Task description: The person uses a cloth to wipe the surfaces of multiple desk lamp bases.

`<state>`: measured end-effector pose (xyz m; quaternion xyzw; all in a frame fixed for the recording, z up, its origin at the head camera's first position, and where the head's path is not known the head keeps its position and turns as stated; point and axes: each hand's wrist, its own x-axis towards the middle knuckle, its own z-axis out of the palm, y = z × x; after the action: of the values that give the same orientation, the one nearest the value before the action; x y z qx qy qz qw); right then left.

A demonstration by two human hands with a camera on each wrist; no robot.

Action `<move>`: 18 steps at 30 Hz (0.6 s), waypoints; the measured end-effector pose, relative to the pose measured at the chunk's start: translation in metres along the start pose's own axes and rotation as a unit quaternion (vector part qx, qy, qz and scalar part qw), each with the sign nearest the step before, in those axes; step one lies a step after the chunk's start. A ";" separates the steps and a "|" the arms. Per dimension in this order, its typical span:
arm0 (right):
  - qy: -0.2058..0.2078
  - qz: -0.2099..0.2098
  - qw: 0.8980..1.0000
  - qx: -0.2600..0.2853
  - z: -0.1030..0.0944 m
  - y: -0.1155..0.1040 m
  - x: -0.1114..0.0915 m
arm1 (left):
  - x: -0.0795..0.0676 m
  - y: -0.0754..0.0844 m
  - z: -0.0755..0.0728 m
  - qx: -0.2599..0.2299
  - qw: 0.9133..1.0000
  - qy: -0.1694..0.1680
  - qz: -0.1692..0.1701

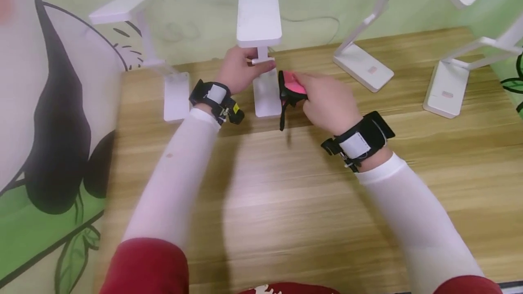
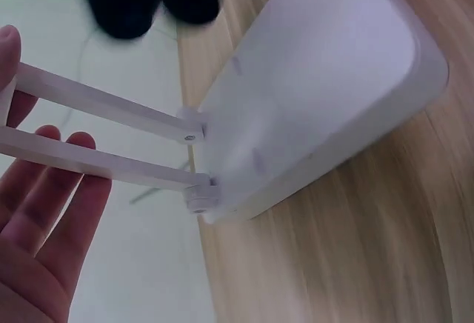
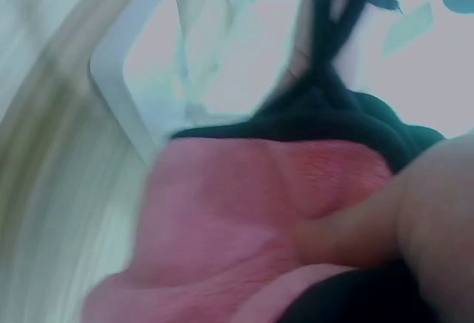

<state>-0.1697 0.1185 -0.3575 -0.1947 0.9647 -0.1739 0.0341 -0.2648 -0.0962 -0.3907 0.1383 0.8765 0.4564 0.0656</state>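
A white desk lamp with a flat rectangular head stands near the table's back edge. My left hand grips its stem just below the head. In the left wrist view, the fingers lie against one of two thin parallel bars that run down to the lamp base. My right hand holds a pink plush cloth with black trim and a hanging black loop, close to the right side of the base. The right wrist view shows the thumb pressed into the pink cloth.
Another white lamp stands to the left, and two more, a lamp and a lamp, stand to the right. All are on the wood-grain table. A painted wall rises behind.
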 end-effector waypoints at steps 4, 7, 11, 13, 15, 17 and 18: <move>0.015 -0.067 0.998 -0.009 0.023 -0.014 0.012 | -0.004 0.003 0.002 0.064 0.997 -0.004 0.035; -0.023 -0.119 0.992 -0.035 0.048 -0.019 0.011 | -0.007 0.005 0.008 0.097 0.994 -0.014 0.049; -0.066 -0.169 0.980 -0.083 0.076 -0.016 0.002 | -0.012 0.005 0.015 0.091 0.995 -0.020 0.046; -0.067 -0.181 0.977 -0.088 0.081 -0.013 -0.001 | -0.014 0.003 0.017 0.086 0.995 -0.016 0.047; -0.068 -0.181 0.979 -0.071 0.082 -0.012 -0.001 | -0.016 0.001 0.017 0.088 0.995 -0.009 0.050; -0.074 -0.179 0.980 -0.052 0.082 -0.012 0.003 | -0.018 0.000 0.016 0.095 0.994 -0.003 0.051; -0.079 -0.178 0.980 -0.047 0.081 -0.012 0.007 | -0.018 0.000 0.016 0.096 0.994 -0.002 0.051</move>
<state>-0.1608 0.0793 -0.4292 -0.3783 0.9158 -0.1156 0.0696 -0.2436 -0.0896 -0.3998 0.1891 0.9081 0.3724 0.0305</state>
